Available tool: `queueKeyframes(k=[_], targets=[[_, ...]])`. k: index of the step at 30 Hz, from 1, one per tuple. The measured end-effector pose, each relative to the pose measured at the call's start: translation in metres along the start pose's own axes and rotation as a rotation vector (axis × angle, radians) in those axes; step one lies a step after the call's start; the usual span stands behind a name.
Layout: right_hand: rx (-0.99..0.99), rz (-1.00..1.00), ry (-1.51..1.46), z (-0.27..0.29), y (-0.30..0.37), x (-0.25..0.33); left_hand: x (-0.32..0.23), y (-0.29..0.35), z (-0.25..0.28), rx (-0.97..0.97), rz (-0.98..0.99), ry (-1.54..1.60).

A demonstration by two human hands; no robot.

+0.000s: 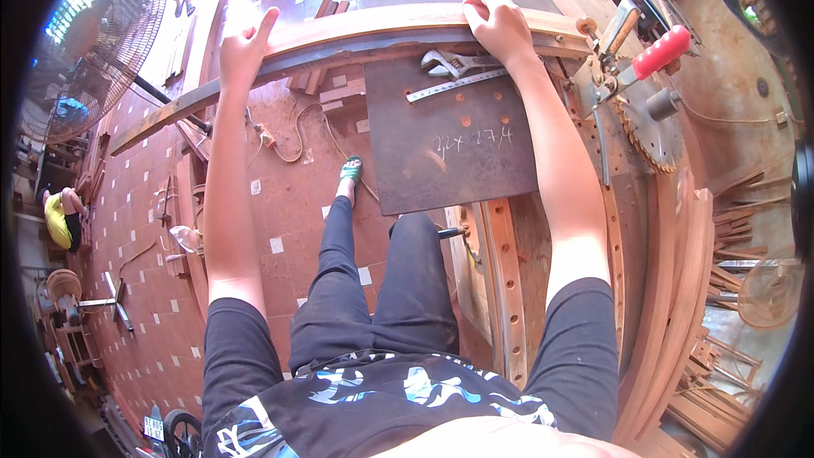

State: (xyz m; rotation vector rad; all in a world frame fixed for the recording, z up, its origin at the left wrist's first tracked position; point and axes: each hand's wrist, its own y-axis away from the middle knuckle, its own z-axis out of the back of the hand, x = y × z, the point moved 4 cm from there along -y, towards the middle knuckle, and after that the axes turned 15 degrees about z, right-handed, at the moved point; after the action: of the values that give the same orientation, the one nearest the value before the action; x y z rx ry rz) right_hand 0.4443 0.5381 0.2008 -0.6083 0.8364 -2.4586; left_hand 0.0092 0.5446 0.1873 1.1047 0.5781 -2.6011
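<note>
Nearest the camera, at the bottom of the frame, is the person's dark shirt [424,390] with a blue-and-white print, above dark trousers [373,318]. Both bare forearms reach up to a long pale wooden strip [365,27], which spans the upper middle of the frame beside a dark bar [331,57].

The left hand [243,55] is at the strip's left end, its thumb raised and its other fingers curled; how firmly they have hold of the wood cannot be told. The right hand [498,24] is at the strip farther right, its fingers bent and bunched with the thumb near the upper edge; whether they grip it cannot be told either.

Below the strip, at centre, a dark desk [449,157] with chalk marks carries an adjustable wrench [443,64] and, just beside it, a pale ruler [454,86]. At upper right stand a red-handled clamp [666,51] and a round toothed saw blade [649,131]. Curved timbers [674,314] fill the lower right; a large fan [85,51] stands at upper left, and a person in a yellow top [58,222] is at the left edge.
</note>
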Motion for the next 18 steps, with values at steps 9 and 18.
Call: queueKeyframes(k=[9, 18], targets=[[0.014, -0.035, -0.028, 0.0, 0.002, 0.002, 0.01, -0.002, -0.004, -0.059, 0.013, 0.041], [0.066, -0.023, 0.025, -0.003, 0.004, 0.004, 0.011, 0.005, 0.0, 0.005, 0.083, 0.021]])
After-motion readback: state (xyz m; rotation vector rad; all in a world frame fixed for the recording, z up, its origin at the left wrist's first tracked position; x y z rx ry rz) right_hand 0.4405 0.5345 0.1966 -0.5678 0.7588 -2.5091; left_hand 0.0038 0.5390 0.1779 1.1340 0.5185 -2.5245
